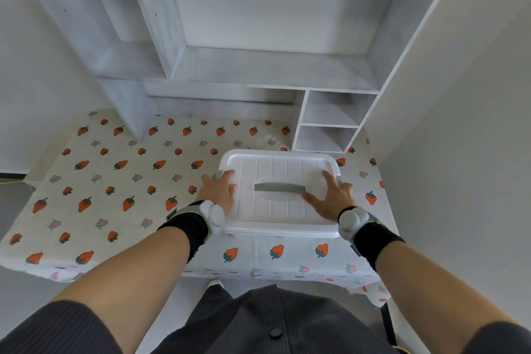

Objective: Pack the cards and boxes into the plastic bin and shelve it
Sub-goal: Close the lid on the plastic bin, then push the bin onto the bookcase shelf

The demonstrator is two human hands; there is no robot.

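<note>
The white plastic bin stands on the table near its front right, closed with a ribbed white lid that has a grey handle in the middle. My left hand lies flat against the lid's left edge, fingers spread. My right hand rests flat on the right part of the lid, thumb beside the handle. Neither hand is closed around anything. No cards or boxes are visible; the bin's inside is hidden by the lid.
A strawberry-print cloth covers the table. Behind the bin rises a white shelf unit with a large open bay and two small cubbies at the right. A white wall stands close on the right.
</note>
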